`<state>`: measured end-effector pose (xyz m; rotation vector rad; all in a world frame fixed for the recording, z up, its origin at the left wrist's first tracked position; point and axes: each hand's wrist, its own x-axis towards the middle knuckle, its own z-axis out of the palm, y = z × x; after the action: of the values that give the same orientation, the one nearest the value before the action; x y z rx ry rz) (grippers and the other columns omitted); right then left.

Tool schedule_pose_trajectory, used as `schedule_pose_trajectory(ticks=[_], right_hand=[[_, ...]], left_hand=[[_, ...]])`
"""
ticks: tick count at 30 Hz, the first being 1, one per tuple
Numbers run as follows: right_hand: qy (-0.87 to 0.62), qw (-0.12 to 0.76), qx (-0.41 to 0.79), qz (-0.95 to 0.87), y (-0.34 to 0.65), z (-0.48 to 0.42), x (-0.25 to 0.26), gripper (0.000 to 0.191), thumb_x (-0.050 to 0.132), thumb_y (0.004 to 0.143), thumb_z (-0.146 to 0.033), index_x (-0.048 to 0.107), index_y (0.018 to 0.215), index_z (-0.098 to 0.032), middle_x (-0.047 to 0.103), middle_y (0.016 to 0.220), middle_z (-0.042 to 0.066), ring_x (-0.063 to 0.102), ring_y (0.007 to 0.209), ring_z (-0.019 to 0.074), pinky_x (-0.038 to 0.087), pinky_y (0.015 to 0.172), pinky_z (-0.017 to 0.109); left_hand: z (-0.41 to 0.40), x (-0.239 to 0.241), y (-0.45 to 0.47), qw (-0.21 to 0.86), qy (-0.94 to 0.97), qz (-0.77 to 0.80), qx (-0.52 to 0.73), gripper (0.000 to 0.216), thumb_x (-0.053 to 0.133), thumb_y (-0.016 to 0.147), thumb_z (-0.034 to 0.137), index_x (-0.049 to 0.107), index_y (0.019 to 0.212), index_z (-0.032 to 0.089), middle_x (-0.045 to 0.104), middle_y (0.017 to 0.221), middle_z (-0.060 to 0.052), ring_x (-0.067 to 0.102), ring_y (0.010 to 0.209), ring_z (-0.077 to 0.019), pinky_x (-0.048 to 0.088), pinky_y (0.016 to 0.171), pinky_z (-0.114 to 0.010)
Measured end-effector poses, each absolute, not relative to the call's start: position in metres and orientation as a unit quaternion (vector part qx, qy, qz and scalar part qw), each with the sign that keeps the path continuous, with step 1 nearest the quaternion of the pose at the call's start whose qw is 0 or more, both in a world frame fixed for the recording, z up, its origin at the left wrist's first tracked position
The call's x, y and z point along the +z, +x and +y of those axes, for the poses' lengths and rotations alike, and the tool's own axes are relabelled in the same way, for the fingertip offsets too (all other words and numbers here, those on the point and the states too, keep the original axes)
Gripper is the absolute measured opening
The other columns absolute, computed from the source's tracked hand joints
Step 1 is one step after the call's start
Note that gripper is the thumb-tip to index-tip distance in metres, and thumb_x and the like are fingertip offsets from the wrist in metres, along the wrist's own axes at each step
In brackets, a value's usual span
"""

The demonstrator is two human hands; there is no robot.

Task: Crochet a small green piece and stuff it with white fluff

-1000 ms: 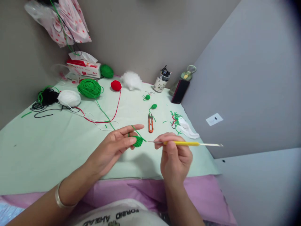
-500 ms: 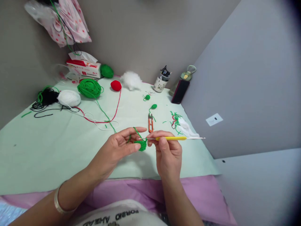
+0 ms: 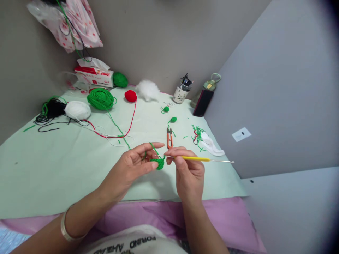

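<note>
My left hand pinches a small green crochet piece between thumb and fingers. Green yarn runs over its raised index finger and down to the work. In my right hand is a crochet hook with a yellow handle, gripped like a pen. The hook's thin metal tip is at the top edge of the piece, by the yarn; whether it sits in a loop is too small to tell. Just beyond the hands lie orange thread snips, points facing away.
Behind are a green yarn ball, a red yarn ball, a white yarn ball and white stuffing. Two small green crochet pieces lie past the snips. Yarn scraps, a phone and a pen cup stand right.
The crochet hook has tilted, its far end dropping lower and slightly right. My right hand has turned a little with it; the left hand is nearly still.
</note>
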<state>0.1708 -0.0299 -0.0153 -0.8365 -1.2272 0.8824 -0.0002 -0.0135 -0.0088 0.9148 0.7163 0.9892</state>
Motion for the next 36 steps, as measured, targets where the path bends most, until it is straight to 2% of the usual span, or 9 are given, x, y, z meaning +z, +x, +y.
schedule_pose_trajectory(ticks=[6, 11, 19, 27, 36], right_hand=[[-0.369, 0.646, 0.399, -0.536, 0.1703, -0.0308, -0.0170, 0.011, 0.068, 0.096, -0.028, 0.079, 0.095, -0.027, 0.074, 0.087, 0.002, 0.064, 0.075, 0.0153, 0.051, 0.068, 0.032], [-0.392, 0.627, 0.401, -0.540, 0.1702, -0.0329, -0.0165, 0.013, 0.068, 0.095, -0.032, 0.079, 0.095, -0.025, 0.076, 0.089, 0.004, 0.067, 0.077, 0.0174, 0.055, 0.069, 0.033], [-0.378, 0.665, 0.434, -0.476, 0.1674, -0.0301, -0.0169, 0.015, 0.070, 0.094, -0.036, 0.076, 0.089, -0.024, 0.075, 0.086, 0.003, 0.065, 0.069, 0.0141, 0.056, 0.067, 0.030], [-0.350, 0.667, 0.497, -0.431, 0.1668, -0.0263, -0.0146, 0.012, 0.073, 0.092, -0.034, 0.077, 0.087, -0.024, 0.074, 0.084, 0.002, 0.064, 0.067, 0.0115, 0.053, 0.065, 0.026], [-0.359, 0.639, 0.429, -0.527, 0.1717, -0.0315, -0.0124, 0.015, 0.063, 0.099, -0.028, 0.075, 0.092, -0.023, 0.074, 0.086, 0.003, 0.067, 0.074, 0.0145, 0.056, 0.069, 0.029]], left_hand=[[-0.0132, -0.0064, 0.0020, 0.733, 0.394, 0.314, 0.457, 0.059, 0.082, 0.080, 0.021, 0.066, 0.137, 0.026, 0.065, 0.088, 0.002, 0.061, 0.086, -0.0150, 0.048, 0.087, -0.030], [-0.0138, -0.0049, 0.0020, 0.745, 0.391, 0.304, 0.447, 0.066, 0.080, 0.082, 0.021, 0.059, 0.144, 0.025, 0.067, 0.089, 0.001, 0.062, 0.085, -0.0163, 0.047, 0.087, -0.032], [-0.0130, -0.0074, 0.0014, 0.738, 0.391, 0.310, 0.454, 0.054, 0.083, 0.081, 0.021, 0.069, 0.133, 0.029, 0.065, 0.088, 0.003, 0.058, 0.084, -0.0133, 0.045, 0.084, -0.027], [-0.0137, -0.0082, 0.0013, 0.732, 0.393, 0.312, 0.460, 0.050, 0.083, 0.082, 0.021, 0.072, 0.129, 0.030, 0.063, 0.087, 0.003, 0.058, 0.085, -0.0128, 0.046, 0.085, -0.026], [-0.0142, -0.0119, -0.0020, 0.711, 0.425, 0.325, 0.457, 0.048, 0.080, 0.085, 0.022, 0.070, 0.131, 0.033, 0.061, 0.089, 0.003, 0.058, 0.086, -0.0118, 0.046, 0.082, -0.024]])
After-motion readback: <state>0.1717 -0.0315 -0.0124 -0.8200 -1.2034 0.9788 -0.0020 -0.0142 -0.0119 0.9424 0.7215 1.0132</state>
